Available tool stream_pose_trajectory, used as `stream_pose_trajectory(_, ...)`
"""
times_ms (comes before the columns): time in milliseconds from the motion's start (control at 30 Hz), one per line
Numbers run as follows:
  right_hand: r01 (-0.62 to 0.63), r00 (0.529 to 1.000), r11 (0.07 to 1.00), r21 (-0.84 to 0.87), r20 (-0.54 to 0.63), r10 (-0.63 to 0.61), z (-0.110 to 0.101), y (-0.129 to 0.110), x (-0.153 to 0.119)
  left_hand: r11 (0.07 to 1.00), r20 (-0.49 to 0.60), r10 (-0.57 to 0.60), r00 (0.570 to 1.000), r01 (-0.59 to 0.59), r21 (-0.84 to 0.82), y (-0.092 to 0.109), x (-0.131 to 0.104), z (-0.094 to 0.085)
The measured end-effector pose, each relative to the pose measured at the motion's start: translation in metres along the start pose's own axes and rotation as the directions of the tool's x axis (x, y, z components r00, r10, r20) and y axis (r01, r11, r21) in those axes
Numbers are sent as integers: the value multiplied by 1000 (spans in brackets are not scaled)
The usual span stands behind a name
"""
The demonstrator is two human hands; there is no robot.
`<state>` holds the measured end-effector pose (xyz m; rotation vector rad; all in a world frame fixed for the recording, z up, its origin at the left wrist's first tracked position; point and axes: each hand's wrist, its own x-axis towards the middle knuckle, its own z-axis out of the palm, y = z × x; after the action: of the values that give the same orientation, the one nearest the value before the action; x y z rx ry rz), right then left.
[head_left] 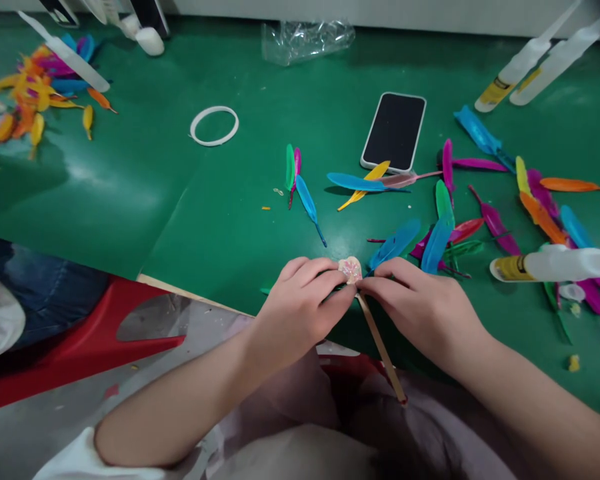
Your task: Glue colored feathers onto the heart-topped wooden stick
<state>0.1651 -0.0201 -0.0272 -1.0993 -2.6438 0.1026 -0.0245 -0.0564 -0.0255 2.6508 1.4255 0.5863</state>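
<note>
Near the table's front edge, my left hand is closed on a small pale, glittery round piece. A thin wooden stick runs from just under that piece down toward my lap, with a red tip at its lower end. My right hand pinches at the right side of the piece, its fingertips beside the base of a blue feather. Whether the fingertips hold the feather or only the piece is too small to tell. Green, pink and blue feathers lie beyond my hands.
A phone, a white ring and clear plastic wrap lie further back. Coloured feathers and glue bottles are at the right; more feathers are at the far left. A red stool stands at lower left.
</note>
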Motion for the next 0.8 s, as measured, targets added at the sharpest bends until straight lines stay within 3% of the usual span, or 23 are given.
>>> stream_pose_trajectory(233, -4, 1000, 1000, -11, 5, 4, -1, -2, 1, 999, 68, -20, 997, 23, -48, 1, 3, -2)
stream_pose_trajectory(567, -17, 1000, 1000, 4, 11, 17, 1, -3, 1, 999, 63, -30, 998, 32, -35, 3, 1, 2)
stream_pose_trajectory(700, 2, 1000, 996, 85, -24, 1, -3, -1, -4, 1000, 61, 17, 998, -16, -13, 3, -1, 2)
stream_pose_trajectory(800, -55, 995, 976, 211, -75, 73, -9, 3, -12, 1000, 22, 6, 1000, -6, 11, 4, -3, 2)
